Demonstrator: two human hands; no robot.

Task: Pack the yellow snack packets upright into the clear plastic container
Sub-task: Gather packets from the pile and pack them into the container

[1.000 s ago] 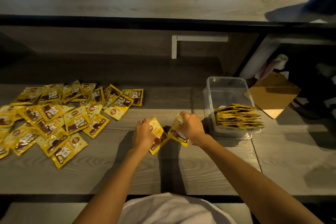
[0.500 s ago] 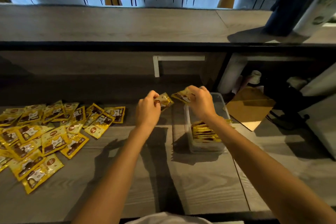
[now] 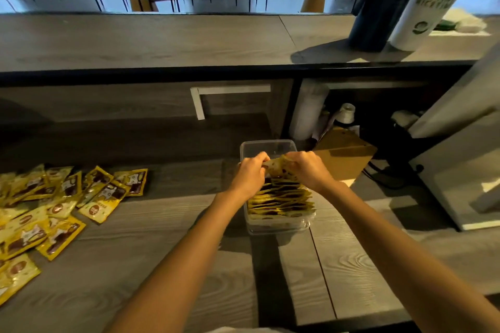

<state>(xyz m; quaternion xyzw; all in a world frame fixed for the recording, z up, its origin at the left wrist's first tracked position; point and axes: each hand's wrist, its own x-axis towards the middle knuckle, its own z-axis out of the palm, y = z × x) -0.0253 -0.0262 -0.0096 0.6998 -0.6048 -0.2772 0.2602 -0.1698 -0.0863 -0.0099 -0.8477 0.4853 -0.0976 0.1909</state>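
A clear plastic container (image 3: 267, 144) stands on the grey wooden counter, right of centre. Several yellow snack packets (image 3: 281, 201) stand upright in a row in its near half. My left hand (image 3: 250, 174) and my right hand (image 3: 308, 169) meet over the container, and together they pinch yellow snack packets (image 3: 276, 165) just behind the standing row. How many packets each hand holds is hidden by the fingers. A loose pile of yellow packets (image 3: 54, 205) lies flat on the counter at the far left.
A brown cardboard sheet (image 3: 343, 154) leans just right of the container, with cables and a white roll (image 3: 347, 113) behind it. A raised counter shelf (image 3: 162, 40) runs across the back, carrying a white cylinder (image 3: 430, 5) and a dark one. A white appliance (image 3: 460, 170) stands at right.
Both hands carried their packets from the counter's middle rightward and lowered them over the container. They now touch each other behind the packed row. The view has tilted up.
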